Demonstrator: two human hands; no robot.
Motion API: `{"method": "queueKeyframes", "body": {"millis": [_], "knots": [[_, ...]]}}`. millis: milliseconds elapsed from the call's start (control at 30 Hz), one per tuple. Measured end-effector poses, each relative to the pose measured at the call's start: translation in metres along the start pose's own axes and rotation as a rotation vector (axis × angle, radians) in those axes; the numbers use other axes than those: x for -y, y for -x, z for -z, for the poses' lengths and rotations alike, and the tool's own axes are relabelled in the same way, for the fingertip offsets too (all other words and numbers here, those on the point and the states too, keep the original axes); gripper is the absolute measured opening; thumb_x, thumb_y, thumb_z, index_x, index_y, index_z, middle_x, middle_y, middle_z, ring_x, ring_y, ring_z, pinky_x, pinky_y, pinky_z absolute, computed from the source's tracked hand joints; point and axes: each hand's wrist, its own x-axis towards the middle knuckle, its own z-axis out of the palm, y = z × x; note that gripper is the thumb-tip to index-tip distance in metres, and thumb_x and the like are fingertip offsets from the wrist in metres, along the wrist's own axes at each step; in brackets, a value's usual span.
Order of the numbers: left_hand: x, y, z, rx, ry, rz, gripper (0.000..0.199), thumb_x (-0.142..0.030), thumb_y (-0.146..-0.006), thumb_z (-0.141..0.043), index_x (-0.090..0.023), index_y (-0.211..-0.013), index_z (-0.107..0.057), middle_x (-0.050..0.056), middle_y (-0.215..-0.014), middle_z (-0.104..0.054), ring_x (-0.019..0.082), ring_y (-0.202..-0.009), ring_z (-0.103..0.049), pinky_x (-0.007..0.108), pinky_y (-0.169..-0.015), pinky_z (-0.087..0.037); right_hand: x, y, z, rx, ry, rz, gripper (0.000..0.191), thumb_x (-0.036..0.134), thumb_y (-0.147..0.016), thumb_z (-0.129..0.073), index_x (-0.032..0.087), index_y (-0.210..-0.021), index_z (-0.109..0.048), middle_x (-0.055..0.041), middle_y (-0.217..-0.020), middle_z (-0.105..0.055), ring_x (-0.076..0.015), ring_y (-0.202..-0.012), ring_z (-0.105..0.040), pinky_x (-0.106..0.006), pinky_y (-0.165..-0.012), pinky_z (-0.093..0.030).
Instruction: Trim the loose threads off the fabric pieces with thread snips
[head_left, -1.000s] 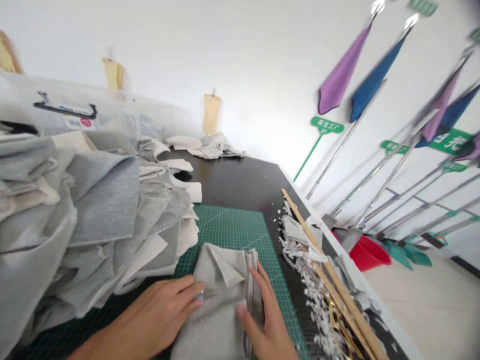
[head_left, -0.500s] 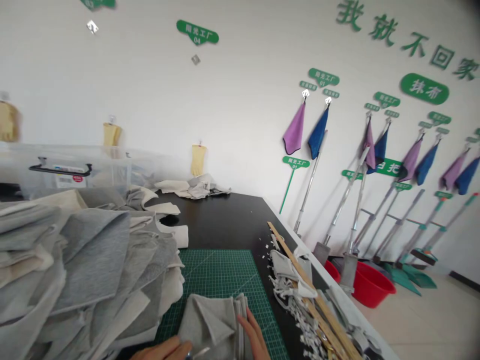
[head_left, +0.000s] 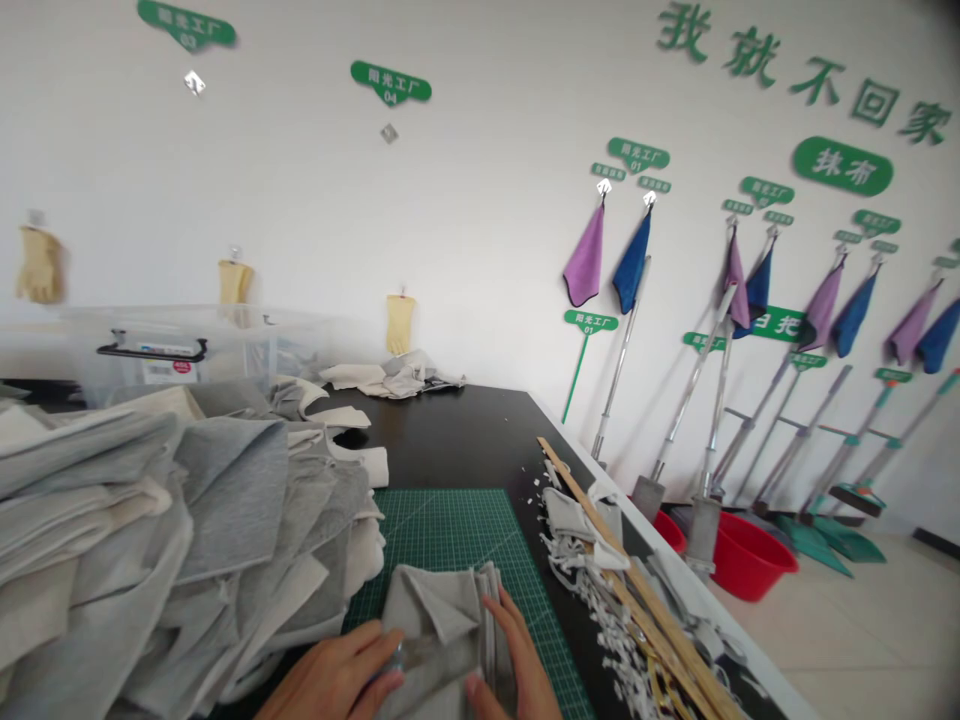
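Folded light-grey cloth (head_left: pixel 450 610) lies on the green cutting mat (head_left: pixel 450 520), with a raised triangular flap on top and layered folds along its right side. My right hand (head_left: pixel 521 660) grips those folds, thumb on the left and fingers along the right edge. At the cloth's left side, my left hand (head_left: pixel 337 672) is closed with thumb and forefinger around a small shiny metal tool (head_left: pixel 395 657). Motion blur hides the tool's exact kind. A big heap of grey and off-white cloth pieces (head_left: pixel 232 500) rises left of the mat.
Wooden strips (head_left: pixel 585 510) and cloth scraps (head_left: pixel 574 520) lie along the right side of the black table (head_left: pixel 450 430). Behind the heap stands a clear plastic box (head_left: pixel 240 350). Red buckets (head_left: pixel 750 560), mops and dustpans (head_left: pixel 814 545) stand by the wall.
My left hand has come further into view, up and right, over the cloth's left part. My right thumb now shows on the folds. The camera view has shifted slightly.
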Motion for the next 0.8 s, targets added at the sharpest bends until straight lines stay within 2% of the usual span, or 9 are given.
{"method": "queueKeyframes", "body": {"millis": [67, 133, 200, 333, 567, 800], "knots": [[-0.005, -0.003, 0.010, 0.041, 0.043, 0.048, 0.028, -0.027, -0.099, -0.049, -0.028, -0.118, -0.069, 0.003, -0.101, -0.078, 0.021, -0.083, -0.077, 0.027, -0.071, -0.065, 0.016, 0.002, 0.006, 0.029, -0.008, -0.070, 0.060, 0.034, -0.091, -0.067, 0.022, -0.148, -0.055, -0.0170, -0.160, -0.045, -0.0324, -0.148, -0.044, -0.052, -0.117, -0.043], [-0.008, -0.006, 0.018, 0.170, 0.062, 0.070, 0.027, -0.025, -0.100, -0.051, -0.025, -0.121, -0.069, 0.004, -0.104, -0.076, 0.021, -0.087, -0.076, 0.029, -0.075, -0.064, 0.034, 0.001, 0.011, 0.031, -0.025, -0.150, 0.059, 0.032, -0.091, -0.066, 0.023, -0.149, -0.054, -0.0156, -0.163, -0.042, -0.0309, -0.150, -0.042, -0.053, -0.119, -0.040], [-0.010, -0.008, 0.022, 0.239, 0.095, 0.073, 0.025, -0.025, -0.102, -0.049, -0.022, -0.114, -0.070, 0.006, -0.100, -0.075, 0.020, -0.084, -0.074, 0.029, -0.074, -0.062, 0.048, -0.002, 0.016, 0.054, -0.050, -0.186, 0.059, 0.032, -0.091, -0.067, 0.023, -0.148, -0.054, -0.0152, -0.163, -0.041, -0.0298, -0.151, -0.040, -0.053, -0.121, -0.037], [-0.014, -0.011, 0.026, 0.344, 0.147, 0.063, 0.026, -0.026, -0.106, -0.046, -0.019, -0.112, -0.070, 0.006, -0.092, -0.070, 0.018, -0.079, -0.071, 0.028, -0.073, -0.058, 0.056, -0.006, 0.019, 0.082, -0.077, -0.197, 0.060, 0.037, -0.091, -0.067, 0.024, -0.148, -0.052, -0.0144, -0.164, -0.039, -0.0293, -0.153, -0.037, -0.056, -0.124, -0.031], [-0.013, -0.013, 0.029, 0.366, 0.148, 0.071, 0.027, -0.029, -0.106, -0.049, -0.017, -0.123, -0.067, 0.008, -0.102, -0.071, 0.020, -0.087, -0.072, 0.030, -0.078, -0.058, 0.058, -0.006, 0.020, 0.109, -0.087, -0.212, 0.062, 0.041, -0.093, -0.065, 0.022, -0.150, -0.049, -0.0156, -0.166, -0.036, -0.0302, -0.155, -0.033, -0.057, -0.125, -0.027], [-0.011, -0.018, 0.036, 0.393, 0.160, 0.079, 0.028, -0.029, -0.108, -0.045, -0.016, -0.116, -0.069, 0.006, -0.094, -0.070, 0.018, -0.080, -0.069, 0.028, -0.074, -0.054, 0.059, -0.008, 0.021, 0.125, -0.070, -0.194, 0.062, 0.042, -0.094, -0.062, 0.022, -0.151, -0.046, -0.0158, -0.166, -0.034, -0.0287, -0.156, -0.031, -0.055, -0.126, -0.026]]}}
